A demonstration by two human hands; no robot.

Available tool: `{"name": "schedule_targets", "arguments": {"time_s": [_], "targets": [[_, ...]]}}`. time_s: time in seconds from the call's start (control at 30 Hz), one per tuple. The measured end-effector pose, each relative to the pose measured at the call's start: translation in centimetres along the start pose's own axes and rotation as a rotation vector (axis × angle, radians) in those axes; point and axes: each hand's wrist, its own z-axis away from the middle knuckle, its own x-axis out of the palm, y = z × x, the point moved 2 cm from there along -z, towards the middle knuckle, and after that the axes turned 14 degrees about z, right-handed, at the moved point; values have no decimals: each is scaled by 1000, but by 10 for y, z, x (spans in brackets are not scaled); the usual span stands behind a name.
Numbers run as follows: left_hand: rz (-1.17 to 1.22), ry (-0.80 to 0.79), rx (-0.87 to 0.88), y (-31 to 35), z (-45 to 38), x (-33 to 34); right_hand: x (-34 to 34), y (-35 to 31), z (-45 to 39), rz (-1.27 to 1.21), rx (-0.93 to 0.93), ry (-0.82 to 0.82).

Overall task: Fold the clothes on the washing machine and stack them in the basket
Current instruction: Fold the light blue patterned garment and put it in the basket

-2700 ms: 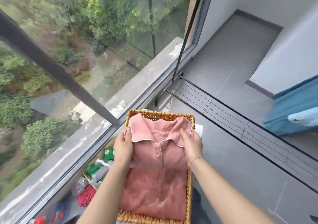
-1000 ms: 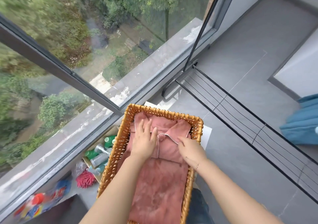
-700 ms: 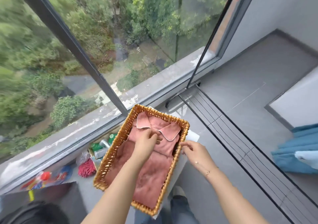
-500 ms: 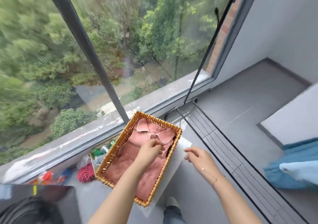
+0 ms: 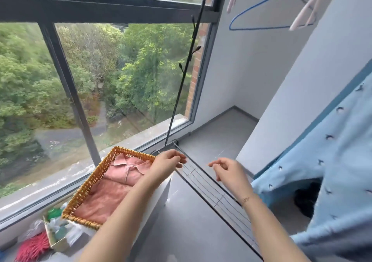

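A wicker basket (image 5: 88, 189) stands at the lower left by the window, on a white surface (image 5: 161, 191). Inside it lies a folded pink collared garment (image 5: 128, 171) on top of folded pink cloth (image 5: 102, 199). My left hand (image 5: 167, 164) hovers at the basket's far right corner, fingers loosely curled, holding nothing. My right hand (image 5: 227, 171) is raised to the right of the basket, fingers apart and empty. A light blue patterned cloth (image 5: 330, 171) hangs at the right edge, close to my right hand.
A large window with dark frames (image 5: 66, 76) fills the left. A black wire drying rack (image 5: 211, 189) lies on the grey floor. Hangers, one blue (image 5: 259, 16), hang at the upper right. Bottles and a red mop head (image 5: 32, 247) sit below the basket.
The pink garment was laid in the basket and pressed down, then both hands lifted off it and moved right. The view has tilted up and turned right, bringing the blue cloth in.
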Motion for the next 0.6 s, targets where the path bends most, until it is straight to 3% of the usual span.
{"name": "schedule_targets", "arguments": {"time_s": [0.43, 0.6], "targets": [[-42, -332, 191, 108, 6, 196, -199, 82, 36, -247, -8, 477], [-47, -414, 278, 151, -15, 304, -293, 145, 26, -377, -42, 629]]}}
